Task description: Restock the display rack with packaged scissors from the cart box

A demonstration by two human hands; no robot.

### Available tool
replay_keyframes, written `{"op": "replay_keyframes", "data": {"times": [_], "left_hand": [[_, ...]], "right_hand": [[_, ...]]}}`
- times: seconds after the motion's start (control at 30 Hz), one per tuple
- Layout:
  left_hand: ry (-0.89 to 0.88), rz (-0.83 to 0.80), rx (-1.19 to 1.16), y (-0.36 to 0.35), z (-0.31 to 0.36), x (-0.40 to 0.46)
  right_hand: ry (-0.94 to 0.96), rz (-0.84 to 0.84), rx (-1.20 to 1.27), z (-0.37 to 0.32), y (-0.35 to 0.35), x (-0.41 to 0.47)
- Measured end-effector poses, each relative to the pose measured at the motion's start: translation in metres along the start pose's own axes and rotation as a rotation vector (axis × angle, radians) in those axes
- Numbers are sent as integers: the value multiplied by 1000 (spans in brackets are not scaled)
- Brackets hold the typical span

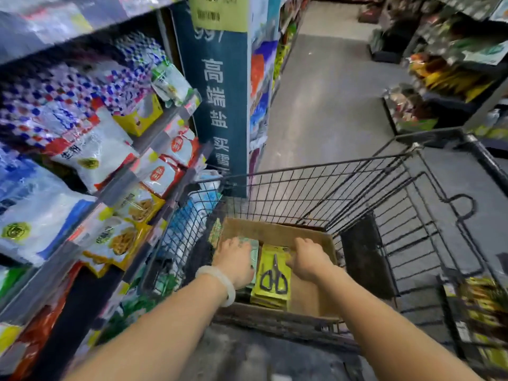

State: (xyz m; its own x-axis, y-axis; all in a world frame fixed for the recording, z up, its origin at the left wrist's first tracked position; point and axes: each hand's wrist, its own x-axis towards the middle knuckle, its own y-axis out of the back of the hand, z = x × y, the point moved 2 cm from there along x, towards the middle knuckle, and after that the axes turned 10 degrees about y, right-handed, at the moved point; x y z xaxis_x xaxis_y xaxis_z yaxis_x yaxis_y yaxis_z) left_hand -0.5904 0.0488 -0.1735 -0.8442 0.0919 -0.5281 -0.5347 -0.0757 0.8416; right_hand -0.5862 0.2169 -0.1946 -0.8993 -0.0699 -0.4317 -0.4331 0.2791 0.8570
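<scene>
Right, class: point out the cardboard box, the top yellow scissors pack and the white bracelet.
cardboard box (275, 229), head view, on its far wall.
top yellow scissors pack (270, 266), head view, on the card beside the blades.
white bracelet (220, 281), head view, on the band over the left wrist.

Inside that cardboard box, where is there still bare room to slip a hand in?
Bare cardboard box floor lies right of the yellow scissors stack, below the right hand. The left side is crowded: greenish packs under the left hand.
</scene>
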Motion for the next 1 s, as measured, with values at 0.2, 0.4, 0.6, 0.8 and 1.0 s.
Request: {"op": "replay_keyframes", "data": {"times": [0.2,0.4,0.6,0.8,1.0], "left_hand": [[91,-176,-117,-40,-7,72],[201,-257,-168,-73,-5,137],[247,-272,-279,-108,-1,165],[291,-290,-379,-115,7,170],[344,-386,-446,-103,19,168]], "right_hand": [[-86,-213,144,35,-61,81],[-161,-347,239,55,-114,134],[-349,-325,363,76,-148,153],[-481,-399,615,96,-164,157],[-562,-366,1079,104,-152,135]]}}
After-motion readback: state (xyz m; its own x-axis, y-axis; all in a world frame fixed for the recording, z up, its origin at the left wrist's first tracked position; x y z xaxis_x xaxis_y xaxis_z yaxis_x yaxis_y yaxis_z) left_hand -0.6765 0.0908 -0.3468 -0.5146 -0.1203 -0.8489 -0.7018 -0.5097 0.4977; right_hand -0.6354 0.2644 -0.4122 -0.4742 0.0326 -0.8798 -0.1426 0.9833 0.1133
